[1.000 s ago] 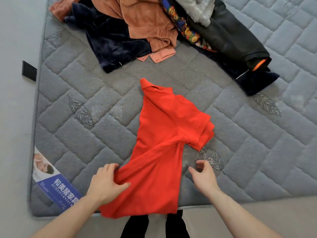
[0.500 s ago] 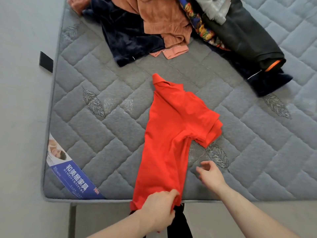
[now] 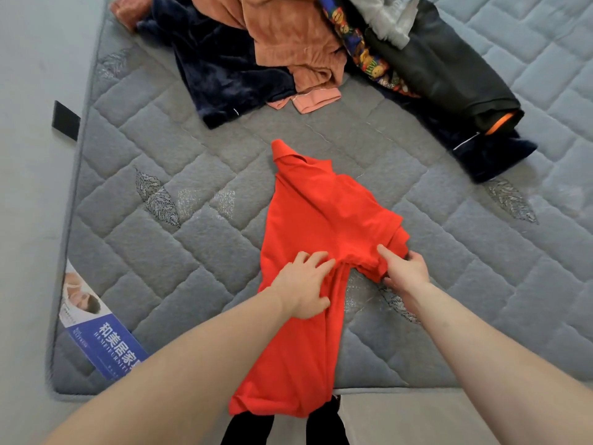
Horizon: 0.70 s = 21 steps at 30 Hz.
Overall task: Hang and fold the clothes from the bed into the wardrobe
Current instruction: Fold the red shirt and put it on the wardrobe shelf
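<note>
A bedroom at home, my bare quilted grey mattress (image 3: 199, 175) under me, heap of clothes (image 3: 288, 43) piled on it

A plain bright-red polo shirt (image 3: 321, 252) lies on a grey diamond-quilted, leaf-embroidered mattress (image 3: 160, 252); at twelve o'clock, rust-brown fleece garment (image 3: 288, 36) over navy plush garment (image 3: 218, 69).

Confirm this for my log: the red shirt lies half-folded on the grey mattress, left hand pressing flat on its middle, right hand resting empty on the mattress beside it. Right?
Not quite. In the head view the right hand is not empty: its fingers grip the red shirt at the sleeve. The rest holds: left hand flat on its middle, grey mattress beneath.
</note>
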Each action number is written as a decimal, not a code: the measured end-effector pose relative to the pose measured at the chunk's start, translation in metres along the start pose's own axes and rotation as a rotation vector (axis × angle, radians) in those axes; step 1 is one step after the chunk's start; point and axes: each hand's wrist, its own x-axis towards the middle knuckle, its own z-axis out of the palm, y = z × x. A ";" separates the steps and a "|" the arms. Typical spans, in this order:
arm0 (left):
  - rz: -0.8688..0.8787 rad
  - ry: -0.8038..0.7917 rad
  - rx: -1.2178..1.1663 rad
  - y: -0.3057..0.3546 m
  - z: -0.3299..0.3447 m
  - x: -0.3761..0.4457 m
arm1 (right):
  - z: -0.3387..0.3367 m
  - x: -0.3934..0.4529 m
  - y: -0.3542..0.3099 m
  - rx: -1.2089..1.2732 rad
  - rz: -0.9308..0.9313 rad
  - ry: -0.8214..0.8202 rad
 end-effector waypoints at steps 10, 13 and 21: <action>-0.025 0.271 -0.284 -0.027 -0.017 -0.011 | 0.000 -0.045 -0.041 -0.036 -0.322 0.164; -0.193 0.468 -0.525 -0.059 -0.027 -0.018 | 0.022 -0.068 -0.062 -0.042 -0.513 0.085; -0.443 0.518 -0.673 -0.100 -0.023 -0.034 | 0.107 -0.097 -0.050 -0.525 -0.564 -0.480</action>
